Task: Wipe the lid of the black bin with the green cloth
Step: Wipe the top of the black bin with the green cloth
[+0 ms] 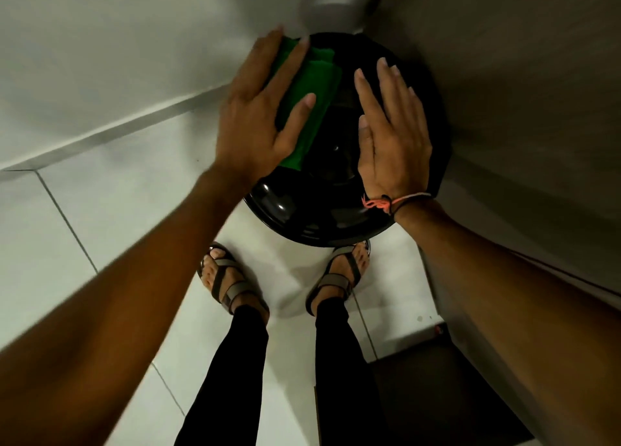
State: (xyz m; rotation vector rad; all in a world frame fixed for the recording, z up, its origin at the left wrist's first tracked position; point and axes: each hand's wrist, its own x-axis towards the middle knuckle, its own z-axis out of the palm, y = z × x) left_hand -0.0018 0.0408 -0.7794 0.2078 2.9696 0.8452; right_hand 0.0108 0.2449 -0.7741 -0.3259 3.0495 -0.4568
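Note:
The round, glossy black bin lid fills the middle of the head view, tucked into a corner. A folded green cloth lies on the lid's left half. My left hand presses flat on the cloth with fingers spread, covering much of it. My right hand rests flat on the lid's right half, fingers straight and together, holding nothing. A pink and black string band circles my right wrist.
A white wall rises at the left and a grey wall hugs the bin on the right. My sandalled feet stand on white floor tiles just below the bin. A dark box sits at the lower right.

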